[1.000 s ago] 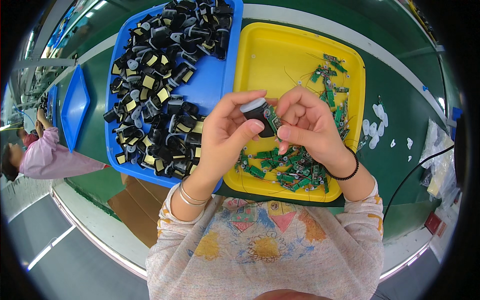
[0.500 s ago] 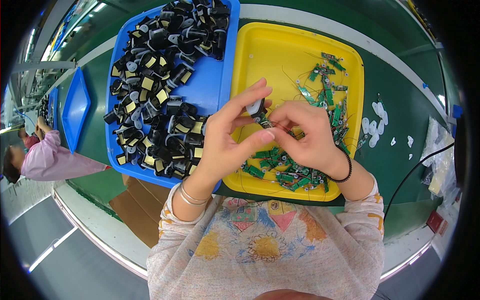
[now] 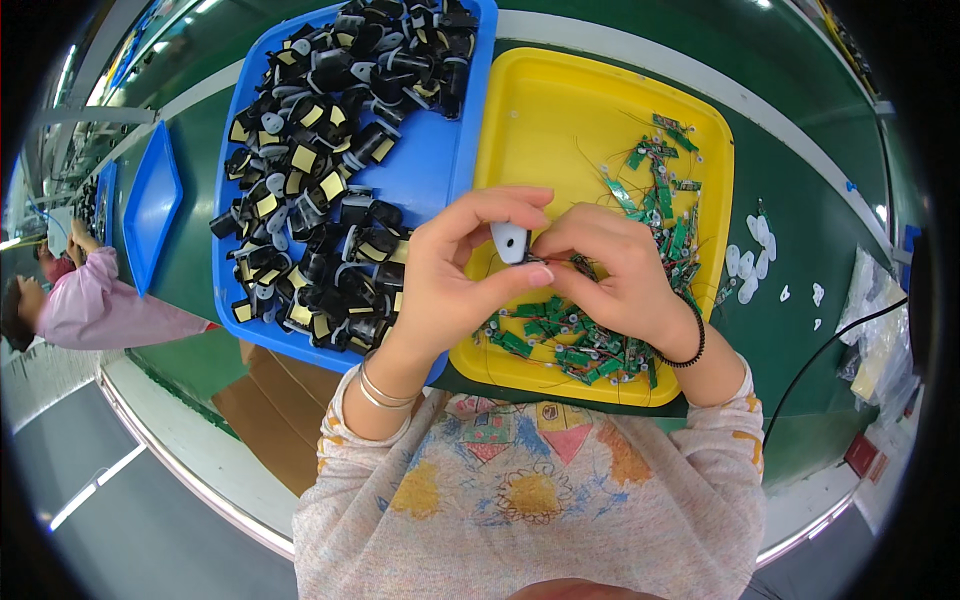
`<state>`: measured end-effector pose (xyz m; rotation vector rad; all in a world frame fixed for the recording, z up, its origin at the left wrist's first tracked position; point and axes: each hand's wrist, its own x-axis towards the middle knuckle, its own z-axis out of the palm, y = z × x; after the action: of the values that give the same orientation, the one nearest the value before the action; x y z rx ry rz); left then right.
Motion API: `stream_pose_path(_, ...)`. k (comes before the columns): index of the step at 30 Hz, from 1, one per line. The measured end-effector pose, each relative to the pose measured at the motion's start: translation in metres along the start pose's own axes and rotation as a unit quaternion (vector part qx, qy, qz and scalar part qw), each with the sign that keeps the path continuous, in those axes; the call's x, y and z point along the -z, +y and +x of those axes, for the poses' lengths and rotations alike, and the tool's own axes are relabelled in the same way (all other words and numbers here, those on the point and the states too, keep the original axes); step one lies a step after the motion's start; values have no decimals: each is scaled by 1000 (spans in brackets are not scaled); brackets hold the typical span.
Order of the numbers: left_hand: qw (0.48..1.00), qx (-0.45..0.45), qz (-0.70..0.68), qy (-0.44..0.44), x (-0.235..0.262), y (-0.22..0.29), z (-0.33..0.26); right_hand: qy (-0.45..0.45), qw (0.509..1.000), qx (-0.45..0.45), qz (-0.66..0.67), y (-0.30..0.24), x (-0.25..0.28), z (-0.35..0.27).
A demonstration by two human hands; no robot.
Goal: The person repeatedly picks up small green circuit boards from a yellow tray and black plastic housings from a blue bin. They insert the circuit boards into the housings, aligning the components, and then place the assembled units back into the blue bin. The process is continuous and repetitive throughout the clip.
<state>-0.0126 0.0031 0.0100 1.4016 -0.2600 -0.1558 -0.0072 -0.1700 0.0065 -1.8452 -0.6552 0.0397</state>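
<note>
Two hands [image 3: 540,270] pinch a small black part [image 3: 510,242] above the yellow tray [image 3: 560,120].

Two hands, left hand [image 3: 450,280] and right hand [image 3: 610,275], one small black part [image 3: 510,242] between them, three trays: two blue, big blue tray [image 3: 440,170] and smaller blue tray [image 3: 150,205], one yellow tray [image 3: 560,110]; black parts and green boards too many to count.

Pale long-sleeved knit top [image 3: 520,490], faded multicolour floral print, sleeves pushed up. Silver metal bangles [image 3: 378,388] on left wrist. Black elastic band [image 3: 693,345] on right wrist.
</note>
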Motion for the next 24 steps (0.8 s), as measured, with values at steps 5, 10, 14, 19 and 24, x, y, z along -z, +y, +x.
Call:
stream_pose_path(5,997,-22,74,16,3,-6,-2,2,997,-65,40,-5,-1,5)
stream_pose_path(10,869,-154,463,77,32,-4,20,9,992,-29,-122,6,27,37)
stream_pose_path(14,703,-112,667,218,66,-8,26,58,920,16,-386,77,91,99)
stream_pose_path(19,650,-51,723,229,90,-30,35,27,868,-99,-486,162,145,139)
stream_pose_path(24,695,-128,657,261,92,-19,33,68,907,-8,-416,149,148,138)
